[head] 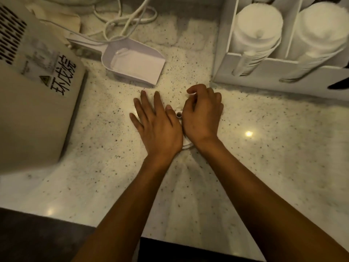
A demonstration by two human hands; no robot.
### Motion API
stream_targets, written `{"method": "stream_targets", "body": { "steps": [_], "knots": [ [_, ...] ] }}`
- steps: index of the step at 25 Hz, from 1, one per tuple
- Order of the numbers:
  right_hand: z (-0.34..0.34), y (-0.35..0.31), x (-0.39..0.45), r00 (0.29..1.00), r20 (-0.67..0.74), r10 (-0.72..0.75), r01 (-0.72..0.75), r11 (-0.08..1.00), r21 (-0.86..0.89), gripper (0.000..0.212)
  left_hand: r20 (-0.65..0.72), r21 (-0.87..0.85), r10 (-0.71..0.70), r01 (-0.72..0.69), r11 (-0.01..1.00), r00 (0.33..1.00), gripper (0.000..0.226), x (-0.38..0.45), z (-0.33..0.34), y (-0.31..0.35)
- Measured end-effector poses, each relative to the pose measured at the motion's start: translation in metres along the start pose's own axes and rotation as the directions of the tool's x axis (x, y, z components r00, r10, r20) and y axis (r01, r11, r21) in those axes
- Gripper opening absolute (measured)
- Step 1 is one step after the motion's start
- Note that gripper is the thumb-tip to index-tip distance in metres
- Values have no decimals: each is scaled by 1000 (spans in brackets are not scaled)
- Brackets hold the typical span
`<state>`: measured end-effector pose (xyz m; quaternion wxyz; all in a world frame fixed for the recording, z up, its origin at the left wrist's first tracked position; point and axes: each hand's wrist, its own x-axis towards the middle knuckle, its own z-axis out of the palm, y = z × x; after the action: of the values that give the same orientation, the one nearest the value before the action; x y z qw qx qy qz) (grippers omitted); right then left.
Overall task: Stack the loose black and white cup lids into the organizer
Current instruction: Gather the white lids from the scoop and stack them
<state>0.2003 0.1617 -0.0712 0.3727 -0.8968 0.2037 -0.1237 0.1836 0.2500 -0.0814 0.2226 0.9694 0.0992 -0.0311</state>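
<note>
A white cup lid [179,115] lies on the speckled counter, mostly hidden under my two hands; only its sip hole and a bit of rim [187,146] show. My left hand [158,125] rests flat with fingers spread over the lid's left side. Over the lid's right side, my right hand [203,114] is curled, fingertips on its far edge. The white organizer [245,78] stands at the upper right, with two stacks of white lids [256,29] in its slots. A black lid [340,85] peeks in at the right edge.
A white plastic scoop [136,63] lies behind my hands. A beige machine [34,91] with vents and a label fills the left side. White cables [128,17] coil at the back. The counter's front edge [117,229] is near my forearms.
</note>
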Motion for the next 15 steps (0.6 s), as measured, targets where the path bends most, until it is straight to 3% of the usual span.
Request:
{"method": "stream_targets", "body": {
  "steps": [7,12,15],
  "knots": [
    [-12,0,-18,997,50,52,-49,998,-49,25,28,-7,-4,4,1000,1000,63,1,-5,0],
    [-29,19,-61,993,121,11,24,958,-287,41,17,1,4,-4,1000,1000,64,3,-3,-1],
    [-35,10,-61,988,143,56,-29,983,-181,38,-18,-51,46,-47,998,999,66,1,-3,-3]
  ]
}}
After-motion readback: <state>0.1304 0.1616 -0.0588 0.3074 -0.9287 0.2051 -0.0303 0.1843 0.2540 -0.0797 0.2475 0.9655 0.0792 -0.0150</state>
